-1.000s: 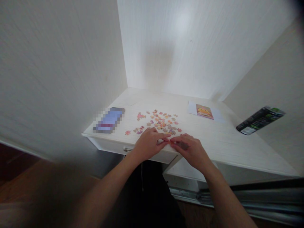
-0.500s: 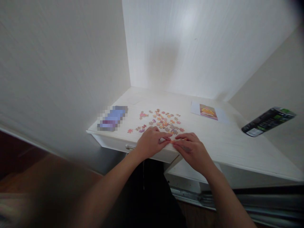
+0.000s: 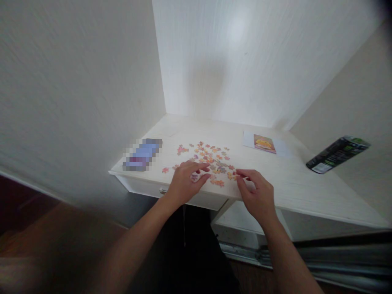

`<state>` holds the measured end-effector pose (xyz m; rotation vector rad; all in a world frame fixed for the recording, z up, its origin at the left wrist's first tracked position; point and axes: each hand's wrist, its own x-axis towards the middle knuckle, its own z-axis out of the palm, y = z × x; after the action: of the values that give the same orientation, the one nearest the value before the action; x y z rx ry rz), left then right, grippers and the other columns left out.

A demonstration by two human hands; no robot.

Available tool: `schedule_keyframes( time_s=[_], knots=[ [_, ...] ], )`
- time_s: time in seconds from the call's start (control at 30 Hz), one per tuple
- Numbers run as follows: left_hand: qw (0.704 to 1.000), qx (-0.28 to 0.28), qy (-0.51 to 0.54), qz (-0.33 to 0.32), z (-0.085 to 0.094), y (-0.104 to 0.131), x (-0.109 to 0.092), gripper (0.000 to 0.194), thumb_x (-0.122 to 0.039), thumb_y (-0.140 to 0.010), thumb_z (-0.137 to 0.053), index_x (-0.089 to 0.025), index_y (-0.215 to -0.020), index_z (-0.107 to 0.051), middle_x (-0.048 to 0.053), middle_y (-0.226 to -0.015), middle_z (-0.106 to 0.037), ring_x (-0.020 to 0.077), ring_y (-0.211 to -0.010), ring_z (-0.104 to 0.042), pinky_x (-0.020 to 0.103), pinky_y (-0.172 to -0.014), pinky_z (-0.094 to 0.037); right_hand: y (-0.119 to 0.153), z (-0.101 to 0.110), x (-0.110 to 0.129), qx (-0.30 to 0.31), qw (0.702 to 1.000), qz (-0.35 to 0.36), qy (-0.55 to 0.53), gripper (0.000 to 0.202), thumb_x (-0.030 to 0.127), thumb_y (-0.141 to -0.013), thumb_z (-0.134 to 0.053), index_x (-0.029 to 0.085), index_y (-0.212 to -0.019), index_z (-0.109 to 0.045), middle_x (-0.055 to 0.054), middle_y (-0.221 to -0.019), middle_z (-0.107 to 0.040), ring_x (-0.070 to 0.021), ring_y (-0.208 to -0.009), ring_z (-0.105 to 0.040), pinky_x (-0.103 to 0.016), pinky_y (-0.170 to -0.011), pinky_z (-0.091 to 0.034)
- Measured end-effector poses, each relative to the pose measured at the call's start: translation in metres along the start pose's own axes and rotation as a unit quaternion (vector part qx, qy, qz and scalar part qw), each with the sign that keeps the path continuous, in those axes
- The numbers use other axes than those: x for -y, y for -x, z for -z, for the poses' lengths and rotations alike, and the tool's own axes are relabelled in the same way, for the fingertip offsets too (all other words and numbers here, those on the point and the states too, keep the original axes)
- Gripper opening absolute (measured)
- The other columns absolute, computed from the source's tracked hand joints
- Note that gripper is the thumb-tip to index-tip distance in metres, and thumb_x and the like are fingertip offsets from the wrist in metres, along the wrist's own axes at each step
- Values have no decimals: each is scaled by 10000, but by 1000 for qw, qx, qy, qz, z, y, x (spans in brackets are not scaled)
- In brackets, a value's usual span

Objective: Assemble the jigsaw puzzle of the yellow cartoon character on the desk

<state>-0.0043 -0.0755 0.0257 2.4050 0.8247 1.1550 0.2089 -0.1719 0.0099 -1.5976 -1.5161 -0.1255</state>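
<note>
Many small jigsaw puzzle pieces (image 3: 211, 157) in pink, orange, yellow and grey lie loosely spread on the white desktop. My left hand (image 3: 187, 179) hovers over the near left of the spread, thumb and forefinger apart with nothing between them. A purplish piece (image 3: 194, 177) shows beneath its palm. Between my hands, a few joined-looking orange-pink pieces (image 3: 217, 182) lie close to the front edge. My right hand (image 3: 256, 190) has its thumb and forefinger parted at the right side of some yellow pieces (image 3: 231, 175); whether the fingertips touch them is unclear.
A phone-like, pixelated object (image 3: 142, 155) lies at the desktop's left. At the back right is a sheet with a yellow duck-like picture (image 3: 265, 143). A black and green can (image 3: 337, 155) stands farther right. White walls (image 3: 214, 61) enclose the desktop; a drawer handle (image 3: 163, 191) sits below its front edge.
My hands were together with fingertips pinched at the orange-pink pieces. They have parted, left hand leftward and right hand rightward, leaving those pieces lying on the desktop.
</note>
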Motion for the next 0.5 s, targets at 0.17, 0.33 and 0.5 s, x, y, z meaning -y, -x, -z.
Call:
schedule_keyframes(
  time_s=[0.17,0.33,0.5],
  knots=[
    [992,-117,18,-39,6,63,-1,115,-152,-833,-617,-213,-929,-637,23,-835,-666,141,-796,-590,307,-788,-476,-12,8,-19,-23,980,-191,-44,308,379,-863,-575,174,-1054,-704,-51,-774,-693,-192,-663,-615,-326,-630,-479],
    [919,375,-31,116,-20,163,46,266,-298,-889,-504,-313,-1109,-653,29,-1072,-662,208,-1058,-587,416,-1031,-420,-38,13,-41,128,975,-174,51,260,375,-861,-550,203,-837,-745,-41,-734,-708,-195,-658,-606,-322,-625,-418],
    [863,424,-116,251,-44,221,94,238,-247,-872,-483,-242,-1006,-679,65,-1113,-652,229,-1117,-594,403,-1008,-464,-49,7,-45,111,976,-171,82,245,345,-859,-541,205,-801,-734,-38,-745,-713,-195,-664,-601,-320,-622,-399]
  ],
)
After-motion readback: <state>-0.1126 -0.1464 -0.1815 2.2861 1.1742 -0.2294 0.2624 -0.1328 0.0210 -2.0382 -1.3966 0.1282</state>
